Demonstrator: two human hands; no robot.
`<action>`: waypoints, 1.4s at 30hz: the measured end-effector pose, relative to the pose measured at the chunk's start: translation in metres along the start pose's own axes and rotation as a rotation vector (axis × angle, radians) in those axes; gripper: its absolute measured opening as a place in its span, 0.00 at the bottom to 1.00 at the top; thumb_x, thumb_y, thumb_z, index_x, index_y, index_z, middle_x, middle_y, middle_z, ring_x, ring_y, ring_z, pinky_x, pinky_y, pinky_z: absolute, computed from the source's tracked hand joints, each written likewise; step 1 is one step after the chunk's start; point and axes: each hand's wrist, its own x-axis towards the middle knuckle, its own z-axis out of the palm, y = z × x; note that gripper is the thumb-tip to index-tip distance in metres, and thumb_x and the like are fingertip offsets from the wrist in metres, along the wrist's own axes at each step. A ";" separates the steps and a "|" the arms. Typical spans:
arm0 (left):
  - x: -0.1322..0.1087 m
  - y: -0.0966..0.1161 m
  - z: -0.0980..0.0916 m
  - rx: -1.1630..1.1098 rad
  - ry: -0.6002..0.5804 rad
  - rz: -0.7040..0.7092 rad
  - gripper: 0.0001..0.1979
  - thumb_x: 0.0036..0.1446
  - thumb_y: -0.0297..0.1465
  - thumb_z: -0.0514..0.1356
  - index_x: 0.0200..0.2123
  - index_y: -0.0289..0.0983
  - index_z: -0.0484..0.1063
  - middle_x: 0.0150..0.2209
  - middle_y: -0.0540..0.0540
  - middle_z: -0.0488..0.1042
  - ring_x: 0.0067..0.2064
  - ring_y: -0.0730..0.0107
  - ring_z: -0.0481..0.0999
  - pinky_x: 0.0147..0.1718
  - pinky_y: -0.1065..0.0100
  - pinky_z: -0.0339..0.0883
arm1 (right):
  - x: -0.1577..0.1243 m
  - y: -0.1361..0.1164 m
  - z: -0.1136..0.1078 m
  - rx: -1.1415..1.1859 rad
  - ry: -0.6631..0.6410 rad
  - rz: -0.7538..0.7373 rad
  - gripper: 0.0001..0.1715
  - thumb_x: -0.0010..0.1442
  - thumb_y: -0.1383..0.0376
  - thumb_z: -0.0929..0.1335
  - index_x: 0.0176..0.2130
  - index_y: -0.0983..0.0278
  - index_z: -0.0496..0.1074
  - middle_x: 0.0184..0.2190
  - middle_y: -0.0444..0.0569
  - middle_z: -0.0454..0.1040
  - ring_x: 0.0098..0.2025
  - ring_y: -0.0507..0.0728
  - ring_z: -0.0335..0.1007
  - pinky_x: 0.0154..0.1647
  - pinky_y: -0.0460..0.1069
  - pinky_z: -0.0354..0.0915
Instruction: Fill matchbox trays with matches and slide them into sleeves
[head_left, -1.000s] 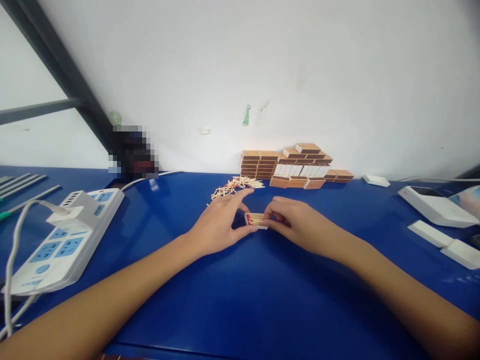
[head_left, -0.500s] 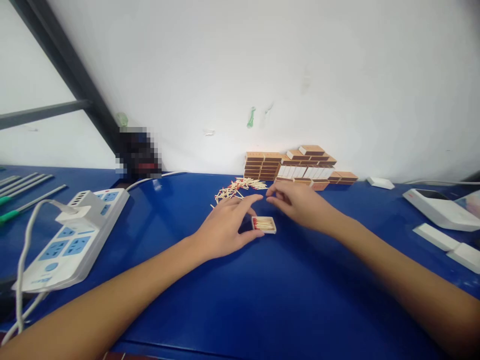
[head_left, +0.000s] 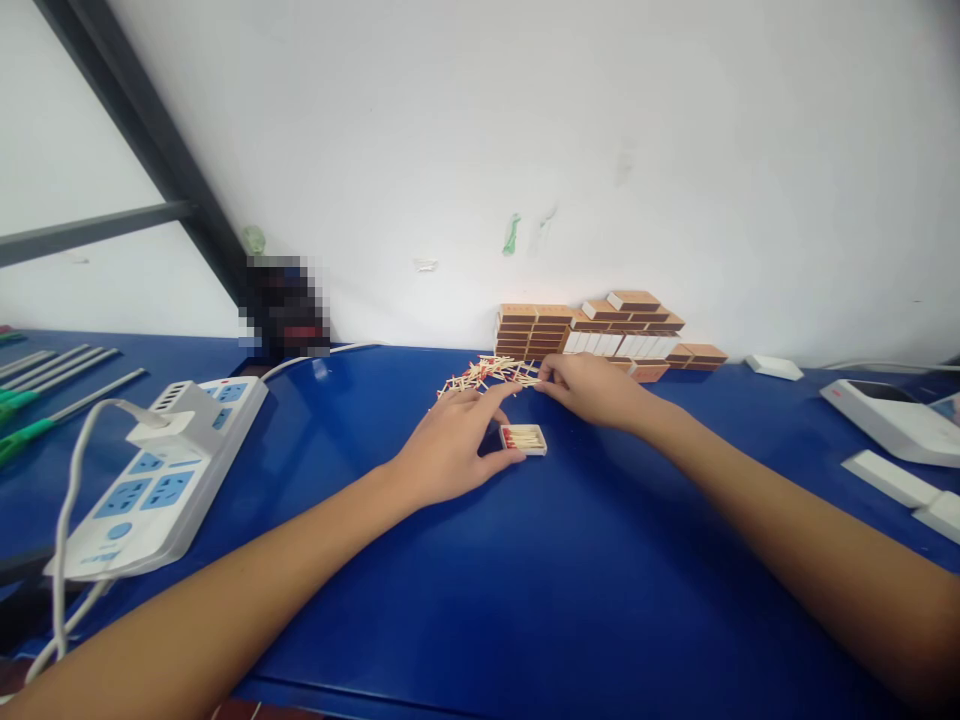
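Observation:
A small white matchbox tray (head_left: pixel 534 452) lies on the blue table, with red-headed matchsticks (head_left: pixel 523 438) side by side in it. My left hand (head_left: pixel 450 448) grips the tray from the left, thumb along its near side and a finger at its far left corner. Behind it spreads a loose pile of matchsticks (head_left: pixel 484 373), partly hidden by my left hand. At the right end of this pile, my right hand (head_left: pixel 592 388) is closed in a pinch on matchstick ends; how many it holds is too small to tell.
Stacked brown matchboxes (head_left: pixel 532 325) stand against the wall, with white tray ends (head_left: pixel 622 345) showing among them. A white power strip (head_left: pixel 172 500) with a cable is at left, near green-handled screwdrivers (head_left: pixel 67 415). White blocks (head_left: pixel 892 480) and a white device (head_left: pixel 892 415) lie at right.
My right hand has lowered its pinched fingers to the right end of the match pile. My left hand stays on the tray, which has moved slightly away from me. The view has shifted a little.

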 end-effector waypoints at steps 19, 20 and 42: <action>-0.001 0.003 0.004 -0.008 0.014 0.002 0.39 0.62 0.39 0.69 0.70 0.45 0.54 0.51 0.49 0.81 0.62 0.54 0.73 0.64 0.47 0.62 | -0.081 0.005 -0.018 0.277 0.060 -0.050 0.14 0.71 0.53 0.65 0.40 0.59 0.73 0.21 0.40 0.67 0.22 0.52 0.60 0.26 0.49 0.53; -0.001 0.003 0.004 -0.011 0.014 -0.001 0.40 0.62 0.39 0.69 0.70 0.45 0.53 0.50 0.49 0.81 0.62 0.54 0.73 0.64 0.48 0.62 | -0.082 0.000 -0.017 0.293 0.047 -0.071 0.14 0.71 0.53 0.65 0.40 0.59 0.73 0.21 0.39 0.67 0.23 0.52 0.60 0.26 0.48 0.53; -0.001 0.007 0.004 -0.034 0.002 0.006 0.40 0.63 0.40 0.68 0.71 0.46 0.51 0.51 0.46 0.81 0.61 0.53 0.75 0.62 0.47 0.64 | -0.089 -0.026 -0.008 0.317 -0.009 -0.141 0.11 0.69 0.57 0.66 0.39 0.59 0.76 0.22 0.40 0.67 0.23 0.52 0.60 0.27 0.48 0.53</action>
